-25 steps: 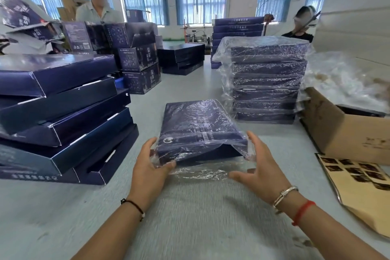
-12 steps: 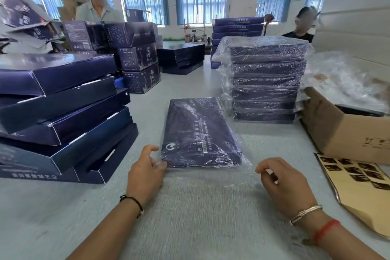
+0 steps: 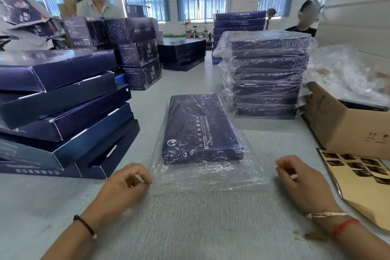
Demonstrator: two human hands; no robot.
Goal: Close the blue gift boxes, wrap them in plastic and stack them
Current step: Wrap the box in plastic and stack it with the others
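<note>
- The left hand [image 3: 126,183], low and left of centre in the frame, has its fingers curled in, thumb and forefinger tip meeting at the left edge of the plastic bag [image 3: 207,177]; it looks to be pinching the film, though the blur there keeps me from being sure.
- The right hand [image 3: 295,177], low and right of centre, is curled the same way just off the bag's right edge; whether it pinches the film or holds nothing I cannot tell.
- Between the two hands, the open mouth of the bag lies flat and wrinkled on the pale table [image 3: 190,228].
- The blue gift box [image 3: 200,129] lies closed and flat inside the bag at the centre of the frame, its short end toward the hands, apart from both of them.
- Right of centre, just beyond the box, stands the stack of wrapped boxes [image 3: 266,76], its loose film bulging at the sides.
- At the left edge sits a slanting pile of unwrapped blue boxes [image 3: 61,110], some with end flaps open.
- At the right edge is a cardboard carton [image 3: 337,126] with clear plastic heaped above it, and below it a brown sheet [image 3: 363,183] printed with dark patches.
- Across the upper frame, more blue boxes are piled, a person stands at the upper left and another at the upper right, before blue-curtained windows.
</note>
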